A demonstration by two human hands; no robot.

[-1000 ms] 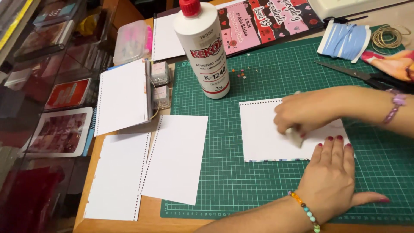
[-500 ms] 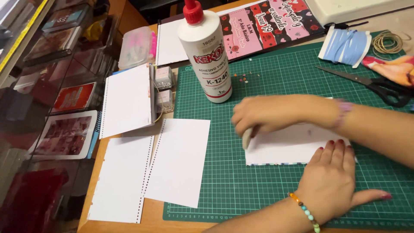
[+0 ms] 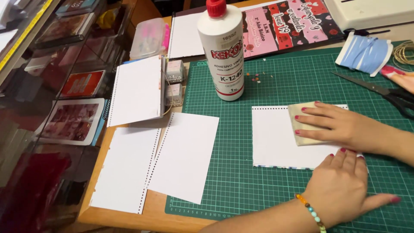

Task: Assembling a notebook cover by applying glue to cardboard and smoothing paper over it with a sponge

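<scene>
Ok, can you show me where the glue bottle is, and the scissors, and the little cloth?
glue bottle [image 3: 225, 56], head view, on the white body under the red cap.
scissors [image 3: 366, 85], head view, on the blades.
cloth [image 3: 302, 125], head view, on the beige part left of the fingers.

A wooden worktop [image 3: 129, 218] carries a green cutting mat [image 3: 267, 190] over its right part. Directly on the wood lie two white perforated sheets [image 3: 125, 170], one overlapping the mat's edge, a small open notebook [image 3: 137, 90], two little clear boxes [image 3: 174, 82] and a pink-lidded plastic container [image 3: 150, 38].
</scene>
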